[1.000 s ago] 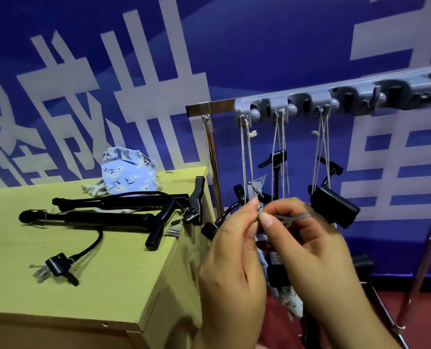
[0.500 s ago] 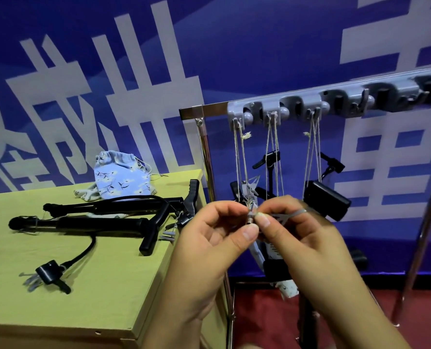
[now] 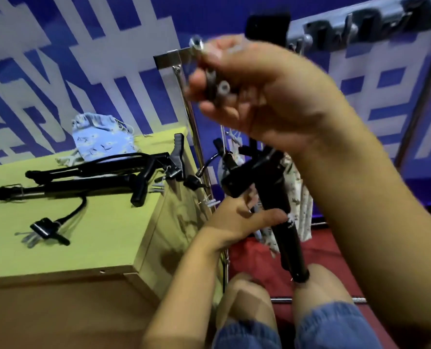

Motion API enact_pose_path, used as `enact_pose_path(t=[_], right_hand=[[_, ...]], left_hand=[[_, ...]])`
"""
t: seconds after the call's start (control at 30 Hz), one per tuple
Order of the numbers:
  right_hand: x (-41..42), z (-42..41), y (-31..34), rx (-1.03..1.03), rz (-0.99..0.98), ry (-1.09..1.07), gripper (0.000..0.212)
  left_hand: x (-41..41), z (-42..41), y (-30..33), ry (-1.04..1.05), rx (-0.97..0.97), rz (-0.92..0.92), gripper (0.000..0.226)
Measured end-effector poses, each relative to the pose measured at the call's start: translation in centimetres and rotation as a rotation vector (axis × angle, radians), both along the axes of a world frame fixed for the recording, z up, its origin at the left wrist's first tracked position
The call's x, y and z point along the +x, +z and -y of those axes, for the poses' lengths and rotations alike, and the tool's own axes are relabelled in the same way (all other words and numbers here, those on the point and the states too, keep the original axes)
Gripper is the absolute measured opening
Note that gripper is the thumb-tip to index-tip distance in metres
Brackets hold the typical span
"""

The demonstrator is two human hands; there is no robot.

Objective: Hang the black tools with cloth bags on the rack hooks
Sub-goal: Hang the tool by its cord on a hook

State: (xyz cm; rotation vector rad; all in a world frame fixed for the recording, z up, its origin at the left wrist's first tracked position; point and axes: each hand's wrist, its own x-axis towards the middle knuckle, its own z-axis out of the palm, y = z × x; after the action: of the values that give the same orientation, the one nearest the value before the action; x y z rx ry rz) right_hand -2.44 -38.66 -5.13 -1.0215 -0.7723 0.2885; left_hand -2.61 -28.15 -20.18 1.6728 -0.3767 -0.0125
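Both my hands have left the hanging string: my right hand [image 3: 254, 89] rises, fingers curled round small grey pieces [image 3: 220, 88] near the rack [image 3: 360, 28]. Below, my left hand [image 3: 237, 217] grips a black tool [image 3: 277, 197], its cloth bag [image 3: 297, 197] behind; more tools [image 3: 83, 182] lie left on the table [image 3: 103, 238].

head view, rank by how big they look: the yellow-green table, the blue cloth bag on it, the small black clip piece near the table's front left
1. yellow-green table, by far the largest.
2. blue cloth bag, lying at the table's back edge.
3. small black clip piece, smallest, though it lies nearer the camera than the bag.
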Motion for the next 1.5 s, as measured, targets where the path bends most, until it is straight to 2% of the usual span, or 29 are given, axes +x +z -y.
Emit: enact_pose_path(t=[0.07,0.1,0.2,0.27,0.37,0.4,0.47,0.53,0.6,0.7,0.77,0.83,0.9,1.0,1.07,1.2,1.3,1.33,1.4,1.5], right_hand=[[0.0,-0.2,1.4,0.040,-0.050,0.106,0.007],[0.0,0.0,1.9,0.064,-0.068,0.137,0.010],[0.4,2.1,2.0,0.070,-0.077,0.117,0.027],[0.8,4.5,0.8,-0.040,-0.030,-0.100,0.040],[2.0,6.2,-3.6,-0.189,0.019,-0.456,0.048],[2.3,5.8,-5.4,-0.268,0.045,-0.507,0.052],[2.4,4.0,-8.6,-0.490,0.109,-0.403,0.060],[2.3,1.3,-11.0,-0.618,0.166,-0.263,0.053],[2.3,-0.8,-11.6,-0.539,0.166,-0.305,0.031],[3.7,-2.0,-10.8,-0.375,0.068,-0.376,0.030],[5.2,-2.5,-9.9,-0.324,0.054,-0.357,0.026],[6.4,-2.5,-9.7,-0.322,0.040,-0.344,0.023],[7.3,-2.8,-9.8,-0.305,-0.022,-0.368,0.022],[8.4,-3.7,-10.4,-0.307,-0.097,-0.326,0.023],[9.0,-4.1,-10.8,-0.322,-0.099,-0.332,0.025],[9.6,-4.3,-11.1,-0.316,-0.126,-0.364,0.022],[9.4,-4.3,-10.7,-0.318,-0.133,-0.345,0.024],[9.4,-4.3,-10.7,-0.324,-0.133,-0.345,0.026],[9.4,-4.0,-10.9,-0.325,-0.145,-0.354,0.022],[8.7,-3.8,-10.5,-0.314,-0.144,-0.333,0.029]], left_hand=[[0.0,1.3,0.4,0.019,-0.043,0.068,0.038],[0.2,1.7,0.9,0.072,-0.074,0.091,0.032],[0.8,1.6,2.3,0.236,-0.259,0.118,0.036],[0.9,0.7,3.9,0.293,-0.326,0.154,0.026],[1.0,-1.6,7.5,0.389,-0.273,0.223,0.019],[1.1,-2.0,8.8,0.405,-0.263,0.238,0.018],[1.5,-2.4,11.0,0.421,-0.264,0.257,0.015],[1.9,-2.4,12.6,0.402,-0.257,0.246,0.008],[2.4,-3.0,14.0,0.345,-0.186,0.216,0.013],[3.8,-6.9,16.2,0.274,0.016,0.121,0.029],[5.9,-11.7,17.7,0.455,0.285,0.148,0.036],[8.6,-16.7,17.6,0.720,0.632,0.136,0.035],[11.8,-21.7,16.2,0.875,0.925,-0.010,0.030],[16.0,-27.3,12.8,0.829,1.353,-0.263,0.029],[17.7,-28.8,10.5,0.788,1.462,-0.328,0.029],[20.4,-29.4,6.5,0.784,1.424,-0.468,0.036],[21.9,-29.6,6.2,0.894,1.438,-0.383,0.018],[22.1,-29.8,6.6,0.947,1.411,-0.360,0.021],[22.2,-30.4,7.8,1.087,1.241,-0.287,0.030],[20.6,-30.8,11.5,1.334,0.688,-0.032,0.029]])
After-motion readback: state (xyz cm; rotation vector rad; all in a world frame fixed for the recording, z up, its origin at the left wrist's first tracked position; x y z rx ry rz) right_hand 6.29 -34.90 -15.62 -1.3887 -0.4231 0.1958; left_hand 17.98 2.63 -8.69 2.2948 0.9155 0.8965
